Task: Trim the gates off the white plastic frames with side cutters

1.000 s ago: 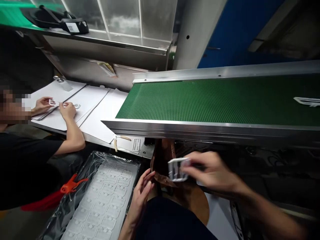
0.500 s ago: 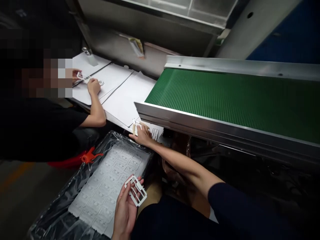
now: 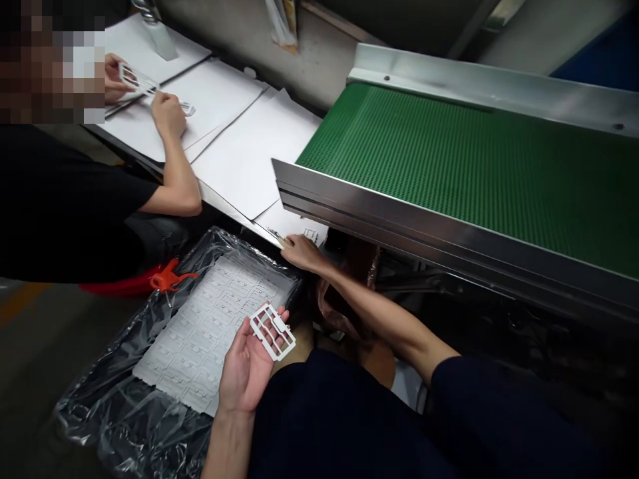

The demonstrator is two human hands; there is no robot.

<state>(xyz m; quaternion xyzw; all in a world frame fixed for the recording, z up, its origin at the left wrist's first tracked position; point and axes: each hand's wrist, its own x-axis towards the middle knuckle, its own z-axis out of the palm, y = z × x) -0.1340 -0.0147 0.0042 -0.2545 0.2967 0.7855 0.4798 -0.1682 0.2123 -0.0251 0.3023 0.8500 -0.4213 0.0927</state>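
Note:
My left hand (image 3: 247,362) is palm up and holds a white plastic frame (image 3: 273,331) with thin crossbars, its thumb at the frame's edge. Under and beside it lies a sheet of several pale moulded parts (image 3: 200,332) in a box lined with clear plastic. My right hand (image 3: 304,253) is at the near edge of the paper-covered table, closed around nippers (image 3: 280,238). Only the metal jaws and a bit of the light handles show. Close to those fingers another small white frame (image 3: 310,235) lies on the paper.
A green conveyor belt (image 3: 424,159) with metal side rails juts in from the right. At the left, a co-worker's hand (image 3: 168,114) holds a similar white part over the white paper (image 3: 254,153). An orange trigger-shaped piece (image 3: 172,276) sits by the plastic-lined box (image 3: 90,406).
My right hand has closed on the nippers, which lay with handles spread under its fingers. The frame in my left hand is turned flatter. The view has shifted.

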